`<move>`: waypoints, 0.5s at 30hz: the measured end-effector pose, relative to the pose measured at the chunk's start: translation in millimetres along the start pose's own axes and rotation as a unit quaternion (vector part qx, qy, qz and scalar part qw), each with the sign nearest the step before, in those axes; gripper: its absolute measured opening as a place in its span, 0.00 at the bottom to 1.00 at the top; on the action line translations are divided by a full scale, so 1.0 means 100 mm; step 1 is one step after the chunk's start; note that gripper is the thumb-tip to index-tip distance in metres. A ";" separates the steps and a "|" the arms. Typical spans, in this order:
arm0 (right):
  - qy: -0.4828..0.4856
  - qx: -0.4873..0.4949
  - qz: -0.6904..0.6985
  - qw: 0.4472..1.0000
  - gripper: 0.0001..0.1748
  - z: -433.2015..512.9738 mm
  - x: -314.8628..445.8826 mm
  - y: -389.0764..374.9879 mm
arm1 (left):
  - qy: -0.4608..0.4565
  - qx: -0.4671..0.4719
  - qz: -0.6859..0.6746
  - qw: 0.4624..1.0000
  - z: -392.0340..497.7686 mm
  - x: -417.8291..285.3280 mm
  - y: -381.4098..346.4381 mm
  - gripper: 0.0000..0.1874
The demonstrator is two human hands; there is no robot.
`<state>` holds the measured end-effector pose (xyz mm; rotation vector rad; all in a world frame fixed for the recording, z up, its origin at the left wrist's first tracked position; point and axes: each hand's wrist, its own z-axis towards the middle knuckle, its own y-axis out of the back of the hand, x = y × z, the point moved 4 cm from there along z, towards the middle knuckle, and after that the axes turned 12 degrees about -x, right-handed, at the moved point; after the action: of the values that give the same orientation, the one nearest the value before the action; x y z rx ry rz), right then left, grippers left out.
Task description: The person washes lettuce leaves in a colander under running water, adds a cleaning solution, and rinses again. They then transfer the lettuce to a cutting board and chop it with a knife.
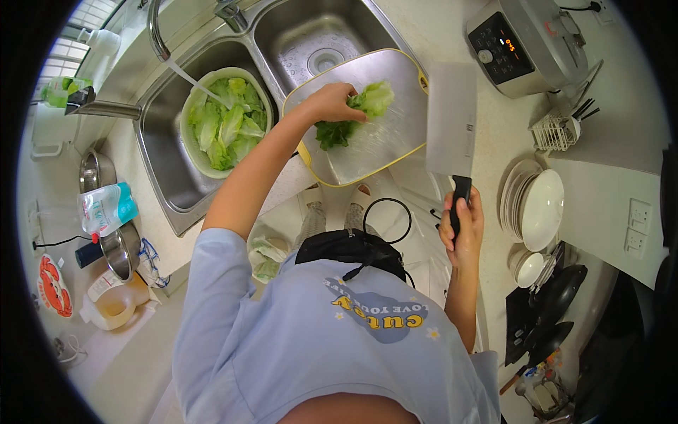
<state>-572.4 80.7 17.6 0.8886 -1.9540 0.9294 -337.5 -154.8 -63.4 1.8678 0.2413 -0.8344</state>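
My left hand (337,104) holds a piece of leafy lettuce (377,99) over the metal cutting board (402,79) with a yellow edge. Darker green leaf ends hang below the fingers, above or on the board; contact cannot be told. In my right hand (464,225) is the black handle of a cleaver (451,119), its broad blade raised beside the board's right edge. The board lies partly over the right sink basin. Lettuce leaves (229,124) fill a pale green basket (186,130) in the left basin, where water runs onto them from the faucet (154,32).
A lit multicooker (500,47) stands at the upper right, with stacked white plates (543,209) and bowls (529,270) below it. Steel bowls (121,252), a refill pouch (108,208) and a plastic jug (114,307) stand left of the sink.
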 end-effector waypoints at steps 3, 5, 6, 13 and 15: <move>0.012 0.004 -0.062 0.998 0.17 0.10 -0.09 -0.04 | -0.023 -0.049 0.005 0.999 -0.06 0.09 -0.03 0.44; 0.006 0.009 -0.079 0.997 0.17 0.16 -0.16 -0.06 | -0.030 -0.083 0.004 0.996 -0.13 0.18 0.01 0.46; 0.000 0.008 -0.088 0.996 0.17 0.19 -0.19 -0.07 | -0.034 -0.096 0.015 0.995 -0.18 0.22 0.04 0.45; -0.007 0.006 -0.128 0.992 0.16 0.27 -0.28 -0.13 | -0.038 -0.137 0.056 0.988 -0.18 0.34 -0.02 0.23; 0.005 0.010 -0.169 0.986 0.15 0.30 -0.27 -0.15 | -0.056 -0.148 0.039 0.987 -0.16 0.32 -0.02 0.22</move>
<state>-558.6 54.7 -13.8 1.1797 -1.7165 0.7533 -307.7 -146.3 -82.2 1.5387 0.2093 -0.8004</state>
